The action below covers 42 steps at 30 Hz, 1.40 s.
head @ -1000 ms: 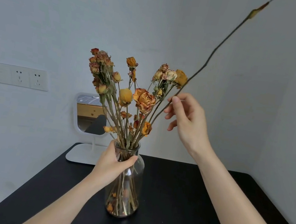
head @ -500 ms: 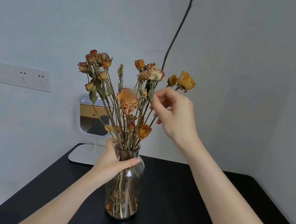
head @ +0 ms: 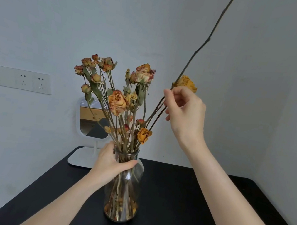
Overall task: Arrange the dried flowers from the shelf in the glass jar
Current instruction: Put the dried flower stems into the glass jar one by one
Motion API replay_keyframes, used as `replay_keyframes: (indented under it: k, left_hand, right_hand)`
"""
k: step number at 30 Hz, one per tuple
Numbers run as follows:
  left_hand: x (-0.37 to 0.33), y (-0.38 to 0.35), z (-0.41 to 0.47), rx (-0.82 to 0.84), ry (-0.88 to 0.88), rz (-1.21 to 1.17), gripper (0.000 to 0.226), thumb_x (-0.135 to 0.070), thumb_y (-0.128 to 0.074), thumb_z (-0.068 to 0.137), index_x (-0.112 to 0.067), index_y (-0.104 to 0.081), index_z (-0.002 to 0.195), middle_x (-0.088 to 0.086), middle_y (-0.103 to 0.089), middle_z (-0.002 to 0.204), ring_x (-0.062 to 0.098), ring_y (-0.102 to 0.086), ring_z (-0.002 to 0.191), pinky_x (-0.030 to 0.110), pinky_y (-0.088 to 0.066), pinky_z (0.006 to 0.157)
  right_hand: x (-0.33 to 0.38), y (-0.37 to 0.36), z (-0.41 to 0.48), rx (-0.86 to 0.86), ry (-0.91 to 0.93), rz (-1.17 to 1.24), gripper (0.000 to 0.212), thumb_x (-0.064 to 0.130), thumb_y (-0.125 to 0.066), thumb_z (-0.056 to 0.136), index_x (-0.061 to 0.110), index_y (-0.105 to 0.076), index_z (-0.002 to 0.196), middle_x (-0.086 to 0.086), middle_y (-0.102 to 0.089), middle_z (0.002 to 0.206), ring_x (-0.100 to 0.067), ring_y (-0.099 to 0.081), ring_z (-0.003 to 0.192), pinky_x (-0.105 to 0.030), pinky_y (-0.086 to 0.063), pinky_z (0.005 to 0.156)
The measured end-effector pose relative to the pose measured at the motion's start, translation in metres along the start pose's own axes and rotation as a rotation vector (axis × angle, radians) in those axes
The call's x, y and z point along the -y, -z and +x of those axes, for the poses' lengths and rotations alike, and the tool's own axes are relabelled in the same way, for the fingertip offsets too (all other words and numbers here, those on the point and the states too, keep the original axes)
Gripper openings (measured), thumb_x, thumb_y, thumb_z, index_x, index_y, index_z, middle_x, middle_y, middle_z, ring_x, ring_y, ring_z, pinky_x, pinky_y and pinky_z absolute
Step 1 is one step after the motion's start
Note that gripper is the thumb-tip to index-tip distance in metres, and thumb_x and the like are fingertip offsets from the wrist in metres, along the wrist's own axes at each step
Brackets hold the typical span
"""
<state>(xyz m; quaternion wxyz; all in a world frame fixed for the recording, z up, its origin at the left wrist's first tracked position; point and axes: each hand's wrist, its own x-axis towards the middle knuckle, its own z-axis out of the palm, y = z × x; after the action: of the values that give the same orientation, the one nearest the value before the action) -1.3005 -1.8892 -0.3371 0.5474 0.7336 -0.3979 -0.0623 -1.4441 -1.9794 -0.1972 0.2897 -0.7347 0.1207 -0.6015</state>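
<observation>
Left hand grips the glass jar

The left hand is wrapped round the jar's neck, thumb in front. The glass jar stands upright on the black table, with the dried flowers fanned out in it. The right hand is up beside the blooms, fingers curled. It seems to pinch the long stem with thumb and first finger, though that is hard to see. That stem leans up to the right, past the picture's top. A white mirror stands behind the jar.

Clear glossy glass jar, matt black table, papery dried flowers
</observation>
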Motion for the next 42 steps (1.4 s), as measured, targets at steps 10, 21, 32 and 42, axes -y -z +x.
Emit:
replay_keyframes:
  k: [10, 21, 32, 42]
  left_hand:
    - [0.003, 0.003, 0.002, 0.039, -0.003, -0.113, 0.051, -0.018, -0.076, 0.071, -0.034, -0.044, 0.107, -0.018, -0.059, 0.1, -0.006, -0.055, 0.093, 0.009, -0.038, 0.067]
    - [0.002, 0.0, 0.001, 0.006, -0.004, -0.095, 0.071, -0.036, -0.078, 0.068, -0.026, -0.039, 0.126, -0.016, -0.053, 0.111, 0.005, -0.05, 0.105, 0.021, -0.038, 0.088]
    - [0.004, 0.002, 0.002, 0.008, -0.018, -0.088, 0.065, -0.04, -0.079, 0.065, -0.037, -0.038, 0.115, -0.028, -0.051, 0.1, -0.01, -0.049, 0.09, 0.006, -0.035, 0.071]
    - [0.004, 0.005, 0.001, 0.019, -0.023, -0.053, 0.057, -0.035, -0.078, 0.068, -0.038, -0.04, 0.11, -0.028, -0.054, 0.096, -0.013, -0.05, 0.087, 0.006, -0.035, 0.068]
  right_hand:
    - [-0.012, -0.016, -0.017, 0.409, -0.04, -0.278, 0.02, 0.032, -0.058, 0.09, 0.016, -0.069, 0.085, 0.004, -0.059, 0.061, -0.012, -0.061, 0.062, -0.027, -0.053, 0.06]
    - [0.003, -0.02, -0.014, 0.292, -0.059, -0.088, 0.011, 0.03, -0.063, 0.087, 0.02, -0.064, 0.09, 0.002, -0.063, 0.058, -0.003, -0.054, 0.043, -0.015, -0.05, 0.052]
    - [0.015, -0.032, -0.003, 0.318, -0.046, -0.067, 0.019, 0.031, -0.063, 0.087, 0.016, -0.067, 0.099, 0.005, -0.059, 0.055, 0.004, -0.049, 0.037, -0.015, -0.044, 0.055]
    - [0.007, -0.039, -0.011, 0.378, -0.099, -0.206, 0.02, 0.032, -0.062, 0.087, 0.016, -0.071, 0.08, 0.001, -0.062, 0.059, -0.006, -0.048, 0.041, -0.03, -0.054, 0.058]
